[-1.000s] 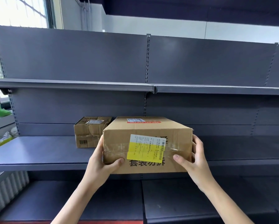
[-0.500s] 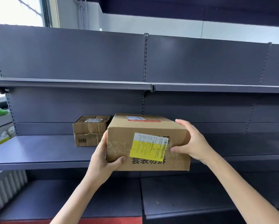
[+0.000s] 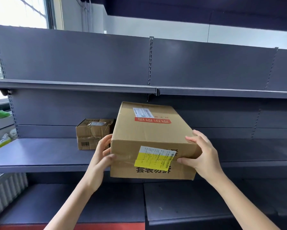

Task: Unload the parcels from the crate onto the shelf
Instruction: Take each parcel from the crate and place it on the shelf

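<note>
The large cardboard parcel (image 3: 153,141) sits partly over the front edge of the middle shelf (image 3: 39,155), its near end overhanging, just right of a smaller taped parcel (image 3: 93,133). The left hand (image 3: 100,159) holds its near-left corner, thumb on the front face; the right hand (image 3: 200,154) clasps the near-right corner, fingers on top, thumb in front. Its long axis runs front to back, labelled end toward the person. I'd push it squarely back, keeping it parallel to its neighbour, until nothing overhangs.
</note>
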A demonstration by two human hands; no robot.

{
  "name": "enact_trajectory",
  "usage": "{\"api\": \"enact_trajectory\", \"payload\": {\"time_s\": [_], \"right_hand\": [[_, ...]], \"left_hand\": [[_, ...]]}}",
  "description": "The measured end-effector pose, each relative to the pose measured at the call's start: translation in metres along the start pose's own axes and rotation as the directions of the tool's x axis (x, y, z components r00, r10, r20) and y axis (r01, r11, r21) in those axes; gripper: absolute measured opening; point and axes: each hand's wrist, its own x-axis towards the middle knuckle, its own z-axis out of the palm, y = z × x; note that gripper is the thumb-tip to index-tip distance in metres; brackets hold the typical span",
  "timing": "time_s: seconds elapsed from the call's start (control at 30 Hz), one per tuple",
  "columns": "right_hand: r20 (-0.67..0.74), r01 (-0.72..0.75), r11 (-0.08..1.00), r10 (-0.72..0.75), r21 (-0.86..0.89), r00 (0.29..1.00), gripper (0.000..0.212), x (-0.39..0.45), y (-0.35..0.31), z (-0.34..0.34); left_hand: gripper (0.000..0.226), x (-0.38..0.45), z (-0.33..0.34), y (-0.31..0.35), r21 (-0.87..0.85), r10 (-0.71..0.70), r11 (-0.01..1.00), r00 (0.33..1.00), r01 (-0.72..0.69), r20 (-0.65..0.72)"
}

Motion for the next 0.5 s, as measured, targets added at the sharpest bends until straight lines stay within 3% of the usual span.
{"api": "enact_trajectory", "payload": {"time_s": [0.2, 0.37, 0.43, 0.5], "right_hand": [[-0.095, 0.165, 0.977, -0.178, -0.137, 0.979, 0.067, -0.032, 0.002, -0.014], [-0.121, 0.302, 0.946, -0.315, -0.118, 0.941, 0.055, -0.063, 0.005, -0.021], [-0.124, 0.329, 0.940, -0.339, -0.095, 0.933, 0.050, -0.073, 0.003, -0.021], [-0.140, 0.347, 0.934, -0.356, -0.088, 0.924, 0.047, -0.079, 0.003, -0.021]], "left_hand": [[0.067, 0.040, -0.015, 0.017, -0.066, -0.179, 0.983, 0.981, 0.174, -0.072], [0.089, 0.092, -0.022, 0.036, 0.112, -0.235, 0.963, 0.966, 0.246, -0.105], [0.096, 0.108, -0.024, 0.042, 0.150, -0.301, 0.939, 0.951, 0.309, -0.070], [0.096, 0.116, -0.024, 0.042, 0.076, -0.409, 0.911, 0.911, 0.405, 0.055]]}}
